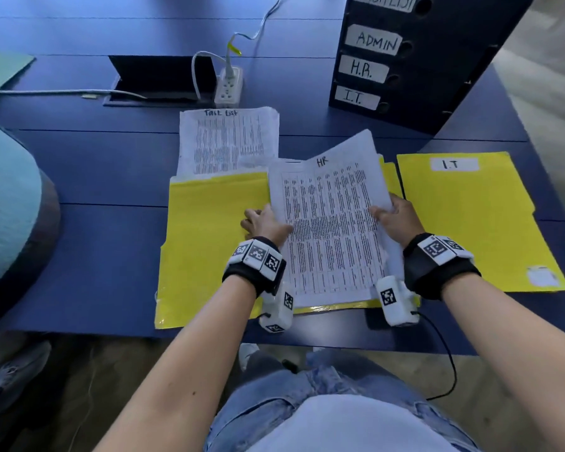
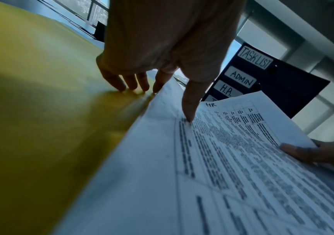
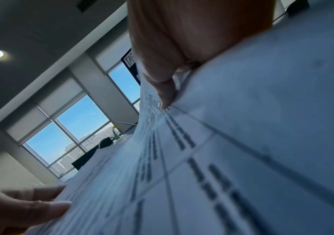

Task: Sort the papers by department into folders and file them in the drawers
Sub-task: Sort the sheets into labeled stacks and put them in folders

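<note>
Both hands on the HR stack (image 1: 328, 223): thin white sheets, dense printed table, "HR" handwritten at top, stack bowed upward at its far end. It sits over the right half of an open folder (image 1: 209, 249), matte yellow card, flat on the blue table (image 1: 95, 177).

Left hand (image 1: 265, 221): thumb tip presses the top sheet near its left edge; the other 4 fingers (image 2: 122, 82) are close together, tips down on the yellow card just beside the paper edge.

Right hand (image 1: 393, 216): thumb on top, fingers under, pinching the stack's right edge.

Task List stack (image 1: 229, 138), same white printed paper, lies flat just behind the folder. IT folder (image 1: 470, 216), closed, yellow, white label, lies right of the HR stack.

Drawer unit (image 1: 415, 60), dark, boxy, stands far right; 4 white labels: TASK LIST, ADMIN, H.R., I.T., each beside a round finger hole.
</note>
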### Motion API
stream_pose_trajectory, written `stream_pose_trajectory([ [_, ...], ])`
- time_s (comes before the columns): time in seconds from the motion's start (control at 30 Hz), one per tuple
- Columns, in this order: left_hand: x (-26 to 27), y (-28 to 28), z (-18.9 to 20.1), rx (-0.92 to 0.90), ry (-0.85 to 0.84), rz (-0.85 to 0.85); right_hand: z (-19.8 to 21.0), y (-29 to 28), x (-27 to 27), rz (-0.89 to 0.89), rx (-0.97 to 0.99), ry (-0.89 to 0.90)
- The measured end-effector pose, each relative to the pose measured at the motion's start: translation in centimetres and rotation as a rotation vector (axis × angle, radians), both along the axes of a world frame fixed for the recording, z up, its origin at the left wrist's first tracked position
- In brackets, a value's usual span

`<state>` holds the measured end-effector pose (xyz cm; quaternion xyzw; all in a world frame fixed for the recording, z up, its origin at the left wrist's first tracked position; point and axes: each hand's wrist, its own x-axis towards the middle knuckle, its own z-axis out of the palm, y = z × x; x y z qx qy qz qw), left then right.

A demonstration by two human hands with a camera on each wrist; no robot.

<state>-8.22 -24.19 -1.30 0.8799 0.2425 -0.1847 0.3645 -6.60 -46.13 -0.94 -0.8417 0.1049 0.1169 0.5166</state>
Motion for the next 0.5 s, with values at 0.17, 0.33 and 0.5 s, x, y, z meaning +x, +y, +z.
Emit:
stream_pose_trajectory([
  [0.17,-0.5,-1.3,-0.6,0.145,0.038,-0.122,-1.5,-1.3,0.9,0.01,-0.104,0.051],
  [0.33,-1.0,-2.2,-1.2,0.253,0.09,-0.226,-2.3,-2.6,1.3,-0.007,-0.175,0.104],
  [0.5,-1.1,-2.4,-1.4,0.317,0.1,-0.284,-2.5,-2.7,1.3,-0.021,-0.195,0.154],
])
